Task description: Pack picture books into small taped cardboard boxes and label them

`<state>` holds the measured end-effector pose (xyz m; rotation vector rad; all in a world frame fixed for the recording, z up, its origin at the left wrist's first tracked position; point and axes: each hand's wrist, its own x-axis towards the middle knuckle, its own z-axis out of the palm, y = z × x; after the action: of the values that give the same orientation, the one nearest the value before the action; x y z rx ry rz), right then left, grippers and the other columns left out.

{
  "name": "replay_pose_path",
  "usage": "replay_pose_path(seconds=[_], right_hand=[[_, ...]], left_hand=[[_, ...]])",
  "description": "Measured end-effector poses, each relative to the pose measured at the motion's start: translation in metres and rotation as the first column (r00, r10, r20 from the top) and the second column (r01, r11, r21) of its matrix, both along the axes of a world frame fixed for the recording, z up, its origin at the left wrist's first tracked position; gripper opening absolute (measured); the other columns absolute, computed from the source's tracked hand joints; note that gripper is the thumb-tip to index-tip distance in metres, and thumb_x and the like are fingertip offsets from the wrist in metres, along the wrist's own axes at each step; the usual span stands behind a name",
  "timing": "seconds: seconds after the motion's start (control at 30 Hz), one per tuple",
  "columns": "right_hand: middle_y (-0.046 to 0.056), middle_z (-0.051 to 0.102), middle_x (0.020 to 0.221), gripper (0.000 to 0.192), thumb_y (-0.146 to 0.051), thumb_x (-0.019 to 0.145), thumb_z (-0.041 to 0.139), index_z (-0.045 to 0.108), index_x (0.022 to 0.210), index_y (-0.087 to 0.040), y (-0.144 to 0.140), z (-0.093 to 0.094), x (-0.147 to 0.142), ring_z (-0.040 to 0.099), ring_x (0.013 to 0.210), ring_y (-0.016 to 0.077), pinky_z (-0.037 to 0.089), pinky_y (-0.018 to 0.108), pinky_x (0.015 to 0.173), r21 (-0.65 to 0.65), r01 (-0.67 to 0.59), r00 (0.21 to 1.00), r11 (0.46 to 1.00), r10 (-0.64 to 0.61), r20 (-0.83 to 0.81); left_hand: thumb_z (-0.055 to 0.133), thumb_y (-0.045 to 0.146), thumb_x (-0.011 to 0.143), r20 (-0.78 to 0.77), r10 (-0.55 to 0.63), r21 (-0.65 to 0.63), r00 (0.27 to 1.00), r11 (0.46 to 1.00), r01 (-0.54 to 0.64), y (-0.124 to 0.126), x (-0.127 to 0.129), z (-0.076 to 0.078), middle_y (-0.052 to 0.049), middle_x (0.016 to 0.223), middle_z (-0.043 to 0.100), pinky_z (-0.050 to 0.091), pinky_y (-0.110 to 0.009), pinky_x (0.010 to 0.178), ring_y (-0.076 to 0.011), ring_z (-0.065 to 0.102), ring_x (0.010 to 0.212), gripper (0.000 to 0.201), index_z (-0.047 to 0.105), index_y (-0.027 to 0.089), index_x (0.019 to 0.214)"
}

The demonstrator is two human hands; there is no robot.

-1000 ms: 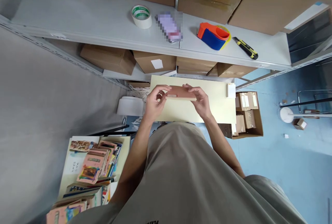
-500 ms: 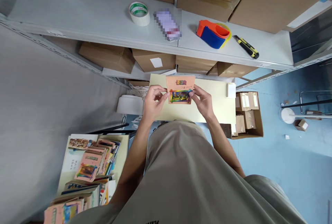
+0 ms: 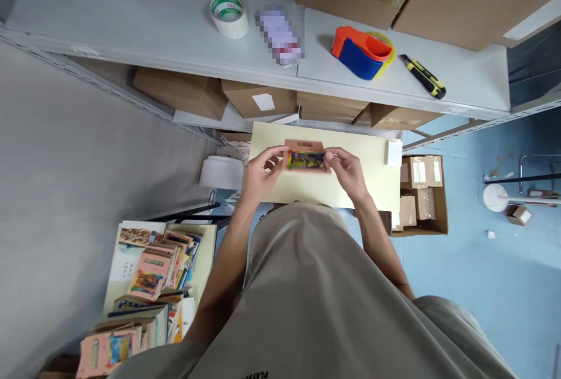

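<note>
A thin pink book [image 3: 305,157] with a rainbow-bordered picture on its cover is held level over the cream tabletop [image 3: 272,134], its outline smeared by motion. My left hand [image 3: 263,173] pinches its left edge between thumb and fingers. On the opposite side, my right hand [image 3: 347,171] grips the right edge, with the thumb on top of the cover. Whether the book touches the table I cannot tell.
A grey shelf [image 3: 175,28] ahead carries a tape roll [image 3: 228,15], a blurred-out phone [image 3: 281,35], an orange-blue tape dispenser [image 3: 363,52] and a utility knife [image 3: 423,76]. Book stacks [image 3: 151,274] lie at lower left. A box of cartons [image 3: 440,215] stands right.
The pink book has tipped flatter and looks foreshortened, its top edge lower. Both hands still hold its sides. The view has shifted slightly.
</note>
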<state>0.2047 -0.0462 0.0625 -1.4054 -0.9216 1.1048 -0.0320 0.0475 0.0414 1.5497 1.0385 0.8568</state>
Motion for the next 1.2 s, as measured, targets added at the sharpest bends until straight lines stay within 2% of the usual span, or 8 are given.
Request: replay_pose_path(seconds=[0.2, 0.3, 0.47, 0.7, 0.8, 0.93, 1.03, 1.2], right_hand=[[0.015, 0.088, 0.089, 0.077, -0.099, 0.097, 0.064, 0.070, 0.094, -0.023, 0.005, 0.001, 0.006, 0.084, 0.076, 0.0287, 0.071, 0.042, 0.070, -0.106, -0.019, 0.997, 0.994, 0.011, -0.077], [0.015, 0.087, 0.088, 0.080, -0.101, 0.097, 0.059, 0.071, 0.094, -0.023, 0.004, -0.003, 0.013, 0.085, 0.081, 0.0305, 0.072, 0.043, 0.071, -0.121, -0.022, 0.995, 0.992, 0.010, -0.099], [0.009, 0.084, 0.100, 0.071, -0.096, 0.100, 0.064, 0.069, 0.097, -0.025, -0.004, -0.031, 0.028, 0.085, 0.089, 0.0271, 0.071, 0.041, 0.081, -0.144, -0.038, 0.994, 0.989, 0.022, -0.111], [0.006, 0.085, 0.115, 0.075, -0.080, 0.090, 0.082, 0.061, 0.140, -0.029, -0.018, -0.112, 0.022, 0.079, 0.088, 0.0210, 0.069, 0.038, 0.079, -0.204, -0.240, 0.953, 0.949, 0.191, -0.234], [0.009, 0.085, 0.129, 0.093, -0.077, 0.085, 0.087, 0.049, 0.157, -0.031, -0.021, -0.145, 0.013, 0.081, 0.079, 0.0220, 0.073, 0.044, 0.078, -0.278, -0.337, 0.919, 0.900, 0.251, -0.304], [0.004, 0.087, 0.107, 0.081, -0.069, 0.082, 0.091, 0.055, 0.141, -0.027, -0.023, -0.178, 0.006, 0.080, 0.065, 0.0208, 0.072, 0.042, 0.072, -0.379, -0.467, 0.875, 0.799, 0.356, -0.327], [-0.002, 0.084, 0.093, 0.064, -0.065, 0.086, 0.086, 0.054, 0.127, -0.027, -0.021, -0.191, -0.002, 0.075, 0.057, 0.0175, 0.064, 0.034, 0.059, -0.423, -0.495, 0.867, 0.759, 0.403, -0.291], [-0.004, 0.081, 0.089, 0.049, -0.050, 0.096, 0.073, 0.052, 0.133, -0.027, 0.007, -0.201, -0.028, 0.068, 0.052, 0.0145, 0.056, 0.030, 0.054, -0.528, -0.420, 0.895, 0.738, 0.433, -0.107]], left_hand=[[0.073, 0.086, 0.100, -0.047, 0.056, -0.069, 0.997, 0.996, -0.059, -0.001, 0.019, 0.000, -0.002, 0.062, 0.069, 0.044, -0.029, 0.053, -0.0149, 0.056, 0.053, 0.066, 0.074, 0.023, 0.081], [0.074, 0.086, 0.099, -0.046, 0.068, -0.069, 0.997, 0.995, -0.071, -0.003, 0.027, -0.002, -0.003, 0.068, 0.075, 0.048, -0.029, 0.055, -0.0156, 0.061, 0.055, 0.064, 0.079, 0.022, 0.089], [0.065, 0.087, 0.104, -0.063, 0.032, -0.119, 0.998, 0.992, -0.040, -0.015, 0.033, -0.016, -0.011, 0.106, 0.089, 0.057, -0.029, 0.063, -0.0195, 0.074, 0.076, 0.072, 0.088, 0.022, 0.125], [0.070, 0.083, 0.101, -0.090, 0.103, -0.261, 0.991, 0.957, -0.123, -0.060, 0.033, -0.070, -0.013, 0.118, 0.087, 0.063, -0.031, 0.079, -0.0193, 0.076, 0.083, 0.084, 0.071, 0.020, 0.158], [0.073, 0.083, 0.097, -0.161, 0.204, -0.328, 0.966, 0.912, -0.247, -0.079, 0.027, -0.098, -0.013, 0.110, 0.087, 0.060, -0.028, 0.069, -0.0181, 0.074, 0.075, 0.081, 0.071, 0.019, 0.148], [0.076, 0.078, 0.096, -0.256, 0.303, -0.369, 0.918, 0.847, -0.383, -0.098, 0.012, -0.128, -0.012, 0.106, 0.086, 0.056, -0.025, 0.058, -0.0173, 0.072, 0.069, 0.067, 0.079, 0.019, 0.128], [0.078, 0.065, 0.096, -0.290, 0.279, -0.359, 0.916, 0.855, -0.374, -0.104, -0.001, -0.144, -0.010, 0.105, 0.085, 0.057, -0.025, 0.060, -0.0152, 0.069, 0.064, 0.056, 0.083, 0.021, 0.130], [0.074, 0.043, 0.098, -0.352, 0.251, -0.335, 0.902, 0.866, -0.372, -0.077, -0.020, -0.171, -0.010, 0.104, 0.081, 0.063, -0.030, 0.070, -0.0184, 0.073, 0.071, 0.045, 0.084, 0.020, 0.136]])
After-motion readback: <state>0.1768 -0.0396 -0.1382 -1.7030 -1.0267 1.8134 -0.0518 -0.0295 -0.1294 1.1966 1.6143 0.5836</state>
